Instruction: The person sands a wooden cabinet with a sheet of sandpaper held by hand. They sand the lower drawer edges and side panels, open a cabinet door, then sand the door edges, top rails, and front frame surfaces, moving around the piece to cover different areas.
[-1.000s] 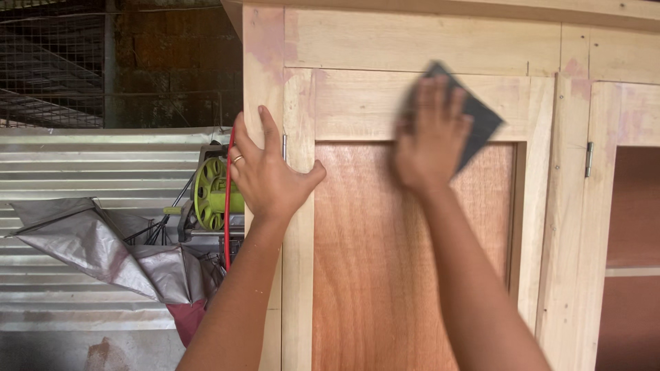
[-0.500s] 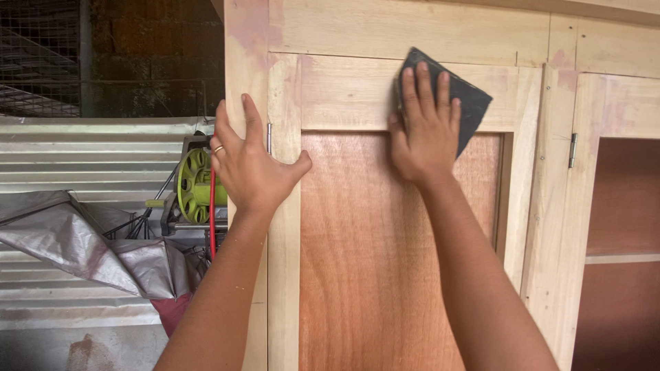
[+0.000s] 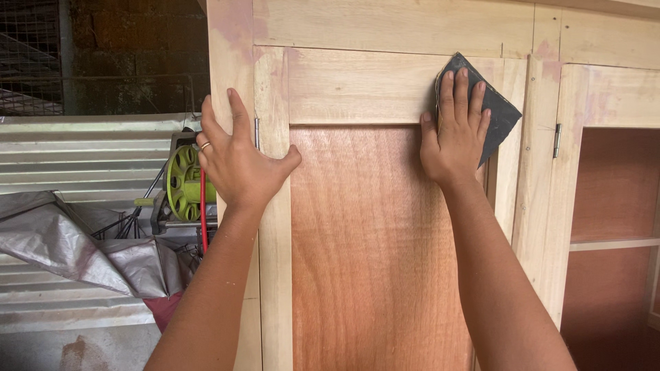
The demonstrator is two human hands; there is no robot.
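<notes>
The right hand [image 3: 454, 134] presses a dark grey sandpaper sheet [image 3: 496, 110] flat, fingers extended, against the pale wooden cabinet door [image 3: 357, 86], upper right. The left hand [image 3: 237, 161], open, braces its left edge.

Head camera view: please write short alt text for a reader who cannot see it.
The right hand presses dark sandpaper flat against a wooden cabinet door, while the left hand rests on the door's left edge.
</notes>
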